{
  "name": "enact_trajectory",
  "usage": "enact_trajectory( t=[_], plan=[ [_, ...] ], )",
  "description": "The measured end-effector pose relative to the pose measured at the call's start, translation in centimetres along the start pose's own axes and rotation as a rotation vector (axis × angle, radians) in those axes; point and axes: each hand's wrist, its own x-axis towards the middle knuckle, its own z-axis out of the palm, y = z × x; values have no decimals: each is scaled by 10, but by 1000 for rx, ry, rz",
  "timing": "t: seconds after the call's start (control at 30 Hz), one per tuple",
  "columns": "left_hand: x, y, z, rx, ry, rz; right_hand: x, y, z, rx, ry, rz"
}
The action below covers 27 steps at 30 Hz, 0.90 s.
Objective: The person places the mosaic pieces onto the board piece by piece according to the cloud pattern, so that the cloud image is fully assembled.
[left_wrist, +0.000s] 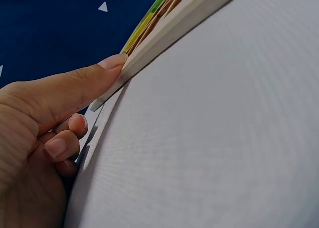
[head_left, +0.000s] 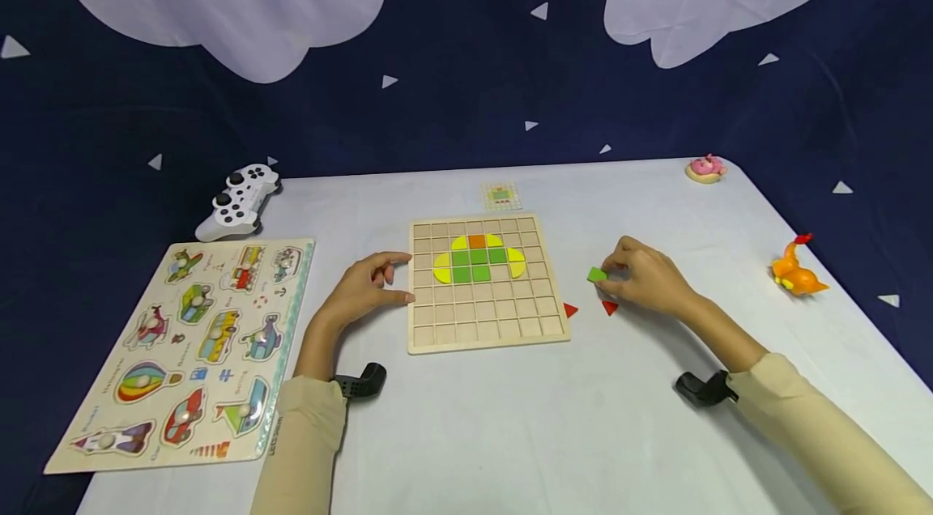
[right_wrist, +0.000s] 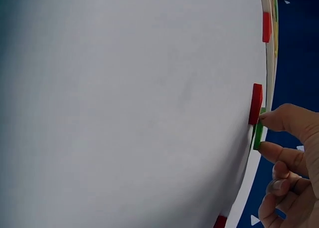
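Observation:
A square wooden grid board (head_left: pixel 488 312) lies mid-table, with green squares (head_left: pixel 462 274), yellow rounded pieces (head_left: pixel 442 268) and one orange square (head_left: pixel 477 241) set in its cells. At its left edge, my left hand (head_left: pixel 362 286) touches the frame with thumb and index finger stretched apart; the left wrist view shows the thumb (left_wrist: pixel 82 83) against the rim. Right of the board, my right hand (head_left: pixel 645 276) pinches a green square tile (head_left: pixel 597 274) between thumb and index finger. Close by lie two red triangles, one (head_left: pixel 609 308) just below the tile and another (head_left: pixel 571 310) beside the board.
Behind the board lies a small pattern card (head_left: pixel 501 196). To the left are a vehicle puzzle board (head_left: pixel 211 296) and a white game controller (head_left: pixel 239 203). An orange toy (head_left: pixel 794 268) and a pink figure (head_left: pixel 705 168) stand at the right. Another red piece (right_wrist: pixel 220 221) shows in the right wrist view.

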Motion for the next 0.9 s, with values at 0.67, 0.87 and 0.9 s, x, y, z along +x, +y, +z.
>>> enact_trajectory(
  t=[0.67, 0.87, 0.9],
  plan=[
    [1, 1, 0, -3, -2, -9, 39, -55, 17, 112, -14, -152],
    [1, 1, 0, -4, -1, -10, 49, -71, 23, 136, -30, -207],
    [0, 1, -1, -4, -1, -9, 51, -73, 24, 140, -32, -213]
  ],
)
